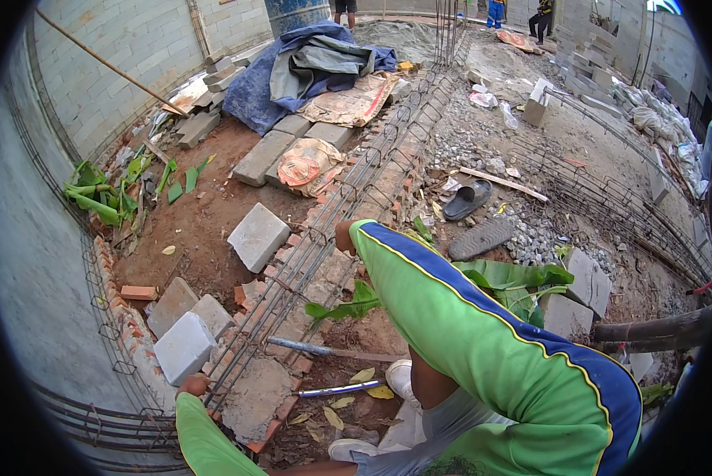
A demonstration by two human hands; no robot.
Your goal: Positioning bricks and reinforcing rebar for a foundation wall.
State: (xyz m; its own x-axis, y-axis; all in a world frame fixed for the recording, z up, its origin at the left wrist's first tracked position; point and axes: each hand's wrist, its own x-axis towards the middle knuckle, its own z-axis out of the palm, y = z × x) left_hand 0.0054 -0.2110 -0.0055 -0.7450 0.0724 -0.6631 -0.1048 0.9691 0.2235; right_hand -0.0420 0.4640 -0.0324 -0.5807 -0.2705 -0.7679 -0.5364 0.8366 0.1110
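A long rebar cage (324,226), made of thin steel bars with bent stirrups, lies along a low brick-and-mortar footing (264,397). At its near end, my left hand (194,385) is closed around the bars, beside a pale grey block (184,347). Farther along, my right hand (345,237) rests at the cage's right side with the fingers curled on the bars; the green sleeve hides part of it. A grey pipe (299,345) and a shiny blue-and-silver strip (340,389) lie near my feet.
Loose blocks (258,237) and a red brick (139,293) sit on soil at left. Blue tarp (257,83) covers a pile farther back. Sandals (467,200), banana leaves (522,275) and more rebar cages (610,206) lie at right. Other people (495,13) stand far off.
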